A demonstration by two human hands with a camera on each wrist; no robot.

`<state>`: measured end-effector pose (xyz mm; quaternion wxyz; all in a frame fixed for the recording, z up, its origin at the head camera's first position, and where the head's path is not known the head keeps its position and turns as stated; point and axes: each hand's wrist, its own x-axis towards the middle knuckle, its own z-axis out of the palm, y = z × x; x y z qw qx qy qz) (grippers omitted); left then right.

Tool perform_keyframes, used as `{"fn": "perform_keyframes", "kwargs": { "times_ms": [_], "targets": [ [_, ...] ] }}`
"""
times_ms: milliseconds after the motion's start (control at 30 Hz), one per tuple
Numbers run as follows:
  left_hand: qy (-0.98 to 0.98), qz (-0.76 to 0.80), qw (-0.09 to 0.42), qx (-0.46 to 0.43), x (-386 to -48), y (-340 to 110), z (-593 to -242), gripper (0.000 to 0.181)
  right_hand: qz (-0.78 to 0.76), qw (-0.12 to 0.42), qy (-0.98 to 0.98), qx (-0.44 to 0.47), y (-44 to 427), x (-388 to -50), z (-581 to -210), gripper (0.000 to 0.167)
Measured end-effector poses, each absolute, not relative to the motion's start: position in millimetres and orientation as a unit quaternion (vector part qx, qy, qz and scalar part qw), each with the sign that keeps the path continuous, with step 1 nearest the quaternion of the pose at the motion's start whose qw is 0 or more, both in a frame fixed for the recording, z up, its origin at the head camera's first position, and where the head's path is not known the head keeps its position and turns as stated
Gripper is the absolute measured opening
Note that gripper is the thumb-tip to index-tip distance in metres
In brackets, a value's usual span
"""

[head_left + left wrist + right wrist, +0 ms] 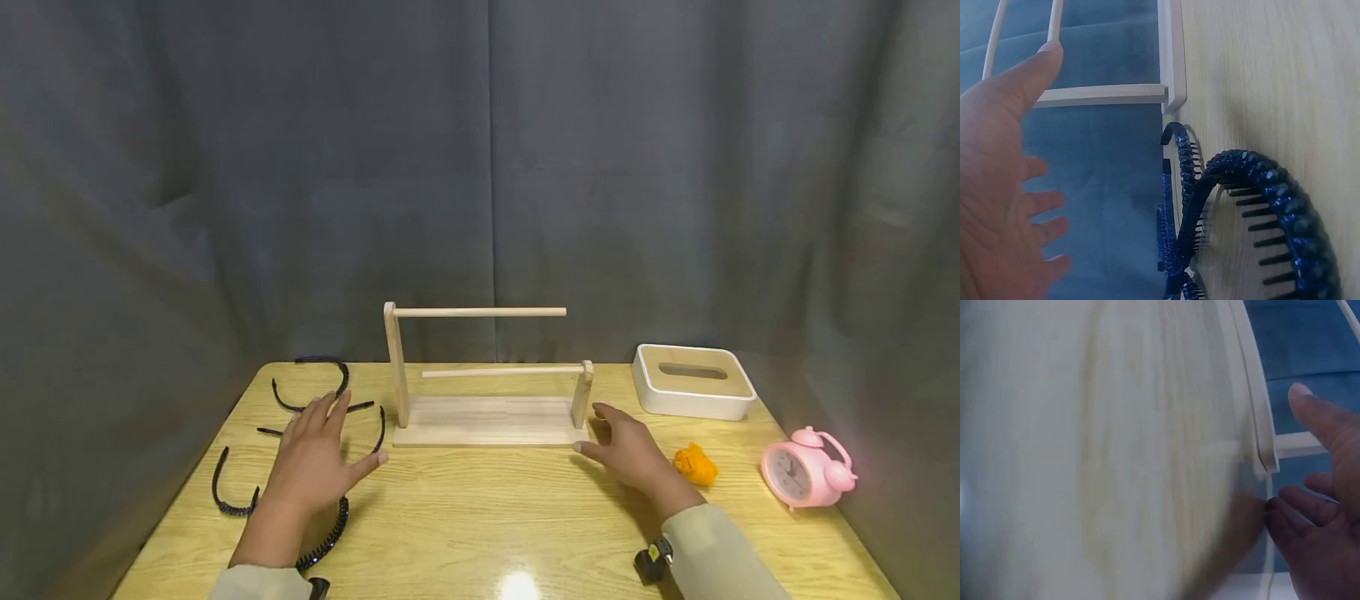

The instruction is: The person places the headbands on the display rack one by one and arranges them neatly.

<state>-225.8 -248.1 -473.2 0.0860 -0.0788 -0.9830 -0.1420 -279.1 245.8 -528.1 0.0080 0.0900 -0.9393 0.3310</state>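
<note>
A wooden rack [491,421] with two posts and two horizontal rods stands at the middle of the table. Above several dark, toothed headbands [330,533] on the left side, my left hand [311,467] hovers with spread fingers and holds nothing. In the left wrist view, dark blue beaded headbands [1291,219] overlap on the table beyond the palm. My right hand [628,448] is at the rack's right end, thumb and fingers apart around the base corner. Whether it touches the base I cannot tell. The right wrist view shows that hand [1329,506] beside the base's end.
A white tissue box with a wooden lid [693,383] stands at the back right. Nearer are a crumpled orange thing [696,464] and a pink alarm clock [806,471] by the right edge. A grey curtain [487,167] hangs behind the table [480,517].
</note>
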Motion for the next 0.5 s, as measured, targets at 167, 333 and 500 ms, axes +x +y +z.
{"fn": "perform_keyframes", "kwargs": {
  "times_ms": [167,333,500],
  "targets": [
    [-0.981,-0.158,0.081,-0.082,-216.1,-251.0,-473.5,0.118,0.346,0.011,-0.935,0.083,237.3,-290.3,-534.9,0.076],
    [-0.98,-0.179,0.054,-0.07,-201.8,-254.3,-473.6,0.121,0.353,0.017,-0.933,0.073,233.1,-295.0,-539.3,0.065],
    [-0.982,-0.183,0.02,-0.048,-185.1,-257.7,-472.9,0.121,0.367,0.013,-0.927,0.07,234.6,-298.1,-544.8,0.061]
  ]
}}
